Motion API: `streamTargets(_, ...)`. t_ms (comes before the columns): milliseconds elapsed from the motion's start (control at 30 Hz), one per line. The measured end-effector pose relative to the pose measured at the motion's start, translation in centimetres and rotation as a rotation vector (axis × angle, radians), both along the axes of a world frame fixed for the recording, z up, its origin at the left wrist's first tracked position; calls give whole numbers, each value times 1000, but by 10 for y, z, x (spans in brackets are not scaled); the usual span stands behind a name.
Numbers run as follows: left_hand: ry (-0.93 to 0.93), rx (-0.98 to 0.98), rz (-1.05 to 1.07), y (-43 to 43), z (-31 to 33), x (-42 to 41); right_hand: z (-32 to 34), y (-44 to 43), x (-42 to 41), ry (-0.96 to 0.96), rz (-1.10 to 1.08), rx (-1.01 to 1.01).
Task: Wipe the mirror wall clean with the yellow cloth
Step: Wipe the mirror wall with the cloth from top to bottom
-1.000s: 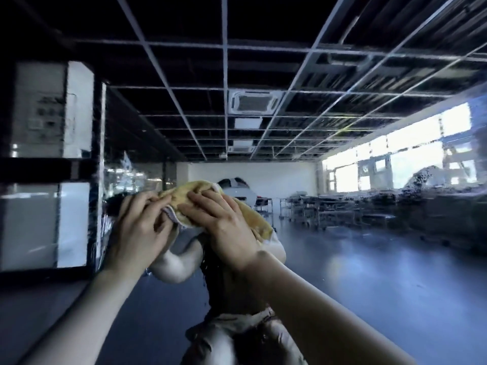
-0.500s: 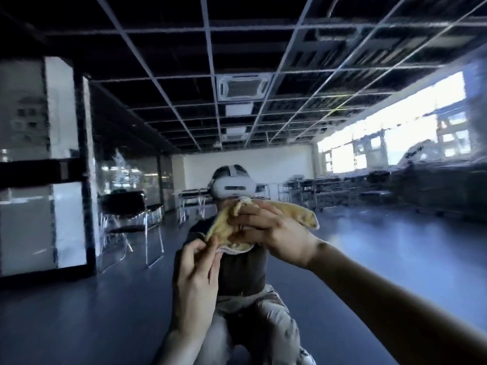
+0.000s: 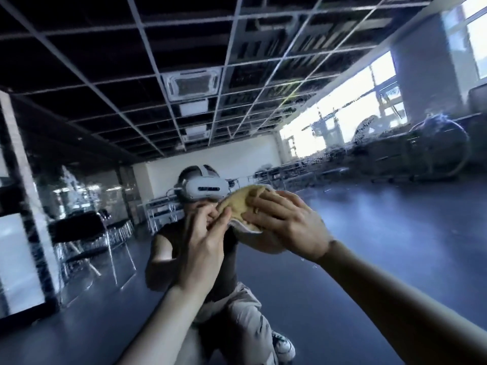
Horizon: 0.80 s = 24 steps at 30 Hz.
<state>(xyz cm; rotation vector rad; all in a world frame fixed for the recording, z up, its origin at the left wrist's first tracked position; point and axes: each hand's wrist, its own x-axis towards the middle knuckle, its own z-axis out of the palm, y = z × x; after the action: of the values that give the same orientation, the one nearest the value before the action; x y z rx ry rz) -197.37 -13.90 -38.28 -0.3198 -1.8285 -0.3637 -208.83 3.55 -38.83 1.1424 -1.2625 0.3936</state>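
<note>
Forearms rise from the near bottom edge, both bare, and meet at the middle of the view. On the right, the right hand [image 3: 287, 227] lies flat with fingers spread over the yellow cloth [image 3: 243, 204], pressing the bunched fabric against the mirror wall [image 3: 382, 246]; a pale underside of the cloth shows below the palm. Just to the left, the left hand [image 3: 208, 241] pinches the cloth's near-left edge between thumb and curled fingers, so both hands hold the same cloth and touch each other there. Behind them the glass shows the person's own reflection: a crouching figure in a dark sleeveless top and light trousers, one sneaker [image 3: 283, 345] at the bottom, and a white headset [image 3: 204, 191] just above and left of the cloth. Farther in the reflection, black chairs [image 3: 87, 233] with metal legs stand at the left, and rows of tables [image 3: 287, 171] sit at the far right before bright windows [image 3: 342, 127]. Smears and speckled streaks cross the glass at the upper right. A white far wall closes the room, and overhead runs a dark grid ceiling with a square air-conditioning unit [image 3: 191, 84].
</note>
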Motion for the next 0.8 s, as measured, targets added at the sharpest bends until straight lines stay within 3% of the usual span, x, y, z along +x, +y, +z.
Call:
streamTargets(200,-52,-333,3,62,46,-35,-17,-2,7,-245,-32,-196)
streamTargets(300,-192,-137,-29,83,49,-51,-19,10,-16,-326,11,-278)
streamTargets(400,-211,-296,-92,79,42,-55,-28,24,-44,-267,-2,-322)
streamTargets(500,-171,-576,-45,66,29,-57,-38,48,-69,-411,40,-608)
streamTargets(633,-109,-792,-19,87,8,-74,-56,57,-68,-657,118,-970)
streamTargets(800,-19,-796,-51,139,-6,-112,-102,41,-54,-522,112,-757)
